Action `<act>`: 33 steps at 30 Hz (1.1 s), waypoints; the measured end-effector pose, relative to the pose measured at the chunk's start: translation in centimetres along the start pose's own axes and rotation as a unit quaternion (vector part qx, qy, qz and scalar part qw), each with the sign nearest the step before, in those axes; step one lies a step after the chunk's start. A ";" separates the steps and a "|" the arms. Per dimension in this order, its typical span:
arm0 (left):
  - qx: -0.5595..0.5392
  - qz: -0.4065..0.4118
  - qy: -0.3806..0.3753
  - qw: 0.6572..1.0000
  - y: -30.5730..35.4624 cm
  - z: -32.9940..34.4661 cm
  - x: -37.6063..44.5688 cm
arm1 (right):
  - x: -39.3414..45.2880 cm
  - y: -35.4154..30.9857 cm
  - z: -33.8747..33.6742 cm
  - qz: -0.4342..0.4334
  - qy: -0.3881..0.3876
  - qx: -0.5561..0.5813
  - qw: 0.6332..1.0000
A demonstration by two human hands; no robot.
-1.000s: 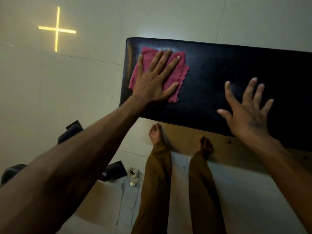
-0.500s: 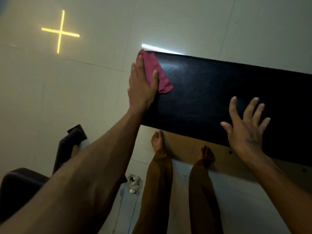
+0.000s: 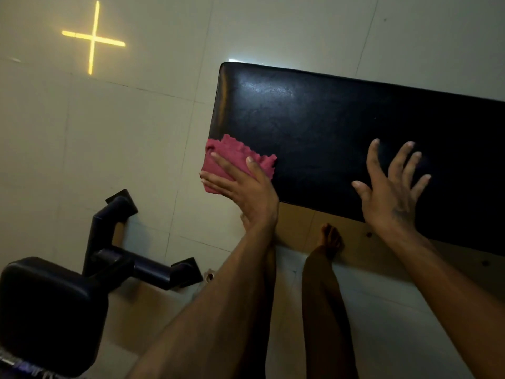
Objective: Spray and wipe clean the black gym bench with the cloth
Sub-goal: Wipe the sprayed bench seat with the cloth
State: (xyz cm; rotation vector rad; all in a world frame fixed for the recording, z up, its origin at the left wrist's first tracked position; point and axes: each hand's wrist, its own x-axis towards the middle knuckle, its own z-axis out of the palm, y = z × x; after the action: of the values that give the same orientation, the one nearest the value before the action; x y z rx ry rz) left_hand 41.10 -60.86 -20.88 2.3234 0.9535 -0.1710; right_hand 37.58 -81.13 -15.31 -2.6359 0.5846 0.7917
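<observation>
The black gym bench (image 3: 341,127) stretches from the middle of the view to the right edge, its padded top shiny. A crumpled pink cloth (image 3: 232,154) covers the bench's near left corner and hangs a little over the end. My left hand (image 3: 243,190) presses down on the cloth with fingers spread across it. My right hand (image 3: 390,192) rests flat with fingers apart on the bench's near edge, holding nothing. No spray bottle is in view.
Pale floor tiles (image 3: 123,138) surround the bench, with a yellow cross of light (image 3: 93,39) at the far left. Another black padded seat on a black frame (image 3: 82,283) stands at the lower left. My bare feet (image 3: 330,239) are under the bench's near edge.
My left hand has dragged the cloth from the bench's far left corner down the end to the near left corner. My right hand has stayed on the near edge.
</observation>
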 end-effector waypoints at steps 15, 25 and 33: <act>0.286 0.526 -0.253 0.760 -1.9 -0.8 -5.8 | -1.0 2.6 -1.8 -0.063 0.034 0.135 0.988; 0.212 0.489 -0.139 0.834 -1.3 -5.0 4.8 | -3.2 -3.1 8.0 -0.329 0.067 -0.185 0.924; 0.247 0.522 -0.124 0.807 1.1 -3.0 6.9 | -3.1 -2.4 8.8 -0.163 0.144 -0.148 0.965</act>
State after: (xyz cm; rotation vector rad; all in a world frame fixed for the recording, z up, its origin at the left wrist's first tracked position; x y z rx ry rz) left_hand 46.57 -55.64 -20.28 2.8367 -0.6507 -0.2632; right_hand 32.43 -74.50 -20.06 -3.0385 0.0912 0.4257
